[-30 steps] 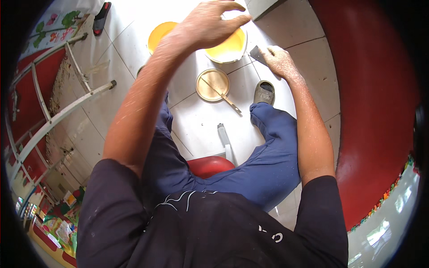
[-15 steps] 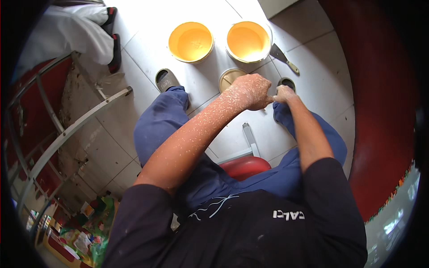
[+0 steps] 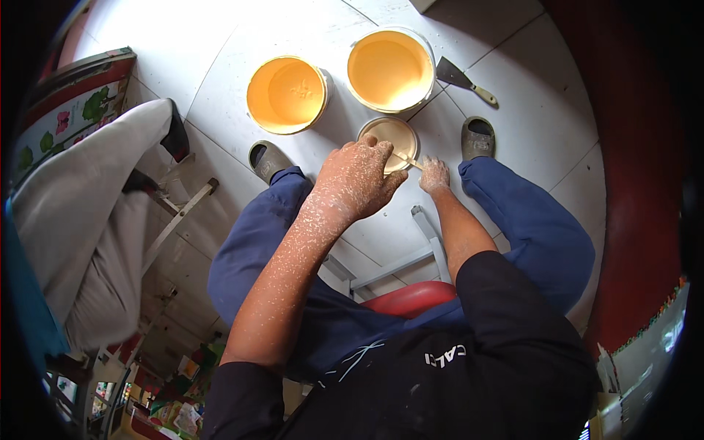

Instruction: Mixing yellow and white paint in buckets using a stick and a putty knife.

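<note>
Speckled with pale flecks, my left hand [image 3: 353, 176] is over the near left edge of a small round tub [image 3: 412, 133]. Its thumb stands apart from the fingers, and nothing shows in its grip. Just right of the tub, my right hand [image 3: 434, 174] closes on the end of a thin pale stick [image 3: 408, 160]. The stick reaches over the tub toward my left fingers; its far end is partly hidden. Pale beige material lies inside the tub. Beyond stand two yellow-lined buckets, a left bucket [image 3: 257, 94] and a right bucket [image 3: 427, 73].
A putty knife [image 3: 469, 84] lies on the tiles right of the buckets. Between my legs are a red seat [image 3: 411, 298] and grey metal legs. At left are a metal frame [image 3: 180, 220] and another person's grey-trousered legs [image 3: 88, 220]. A dark red surface [image 3: 645, 183] curves along the right.
My hands have moved apart and left, and my left fingers have spread. The pale stick now shows in my right hand. Another person's legs have come closer at left.
</note>
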`<move>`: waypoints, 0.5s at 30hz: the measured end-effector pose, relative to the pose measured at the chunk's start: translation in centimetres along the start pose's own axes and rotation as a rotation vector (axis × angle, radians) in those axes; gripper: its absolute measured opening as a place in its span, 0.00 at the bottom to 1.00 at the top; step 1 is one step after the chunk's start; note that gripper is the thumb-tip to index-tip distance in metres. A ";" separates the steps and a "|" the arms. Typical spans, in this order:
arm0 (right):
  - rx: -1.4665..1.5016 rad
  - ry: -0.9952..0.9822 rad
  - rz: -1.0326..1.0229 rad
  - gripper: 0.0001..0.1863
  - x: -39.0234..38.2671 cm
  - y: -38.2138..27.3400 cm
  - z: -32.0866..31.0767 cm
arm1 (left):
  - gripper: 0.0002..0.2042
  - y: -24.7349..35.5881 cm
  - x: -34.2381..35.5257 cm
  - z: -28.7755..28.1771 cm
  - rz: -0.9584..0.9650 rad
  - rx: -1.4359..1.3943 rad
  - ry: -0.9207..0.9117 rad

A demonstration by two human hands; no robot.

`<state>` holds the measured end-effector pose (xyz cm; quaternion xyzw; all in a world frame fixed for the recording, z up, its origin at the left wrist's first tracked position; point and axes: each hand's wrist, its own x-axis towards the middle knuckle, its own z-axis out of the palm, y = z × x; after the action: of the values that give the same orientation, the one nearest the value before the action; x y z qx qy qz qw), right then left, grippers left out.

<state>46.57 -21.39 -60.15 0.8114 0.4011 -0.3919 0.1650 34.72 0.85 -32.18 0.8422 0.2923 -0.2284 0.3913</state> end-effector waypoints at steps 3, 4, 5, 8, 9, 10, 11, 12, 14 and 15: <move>0.006 0.021 -0.043 0.19 0.7 -0.3 1.1 | 0.21 0.3 0.2 -0.4 -0.033 -0.007 0.013; -0.031 0.009 -0.053 0.15 1.0 -0.6 1.2 | 0.20 -0.2 0.5 -1.3 -0.087 -0.006 -0.008; -0.020 0.003 -0.046 0.15 1.1 -0.7 1.3 | 0.18 -0.5 0.5 -2.3 -0.183 0.047 0.027; -0.047 0.069 -0.078 0.13 1.5 0.0 2.2 | 0.17 -4.7 1.3 -4.2 -0.324 0.063 0.454; -0.041 0.064 -0.076 0.13 1.4 0.3 2.3 | 0.16 -5.1 1.5 -5.4 -0.363 0.060 0.568; -0.043 0.054 -0.088 0.12 1.4 0.7 2.4 | 0.16 -5.0 1.4 -6.0 -0.404 0.015 0.623; -0.047 0.045 -0.099 0.12 1.2 1.1 2.6 | 0.16 -4.8 1.4 -6.2 -0.409 -0.057 0.664; -0.047 0.048 -0.101 0.12 1.1 1.1 2.4 | 0.16 -4.5 1.3 -6.4 -0.415 -0.042 0.649; 0.125 -0.017 -0.096 0.11 0.8 1.6 1.9 | 0.16 -4.2 1.7 -6.0 -0.385 0.001 0.605; 0.118 -0.019 -0.103 0.11 0.2 1.4 1.4 | 0.16 -4.2 1.8 -5.6 -0.359 0.032 0.575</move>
<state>47.07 -22.97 -61.28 0.7943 0.4170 -0.4302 0.1004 34.04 8.04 -32.22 0.8133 0.5306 -0.0516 0.2331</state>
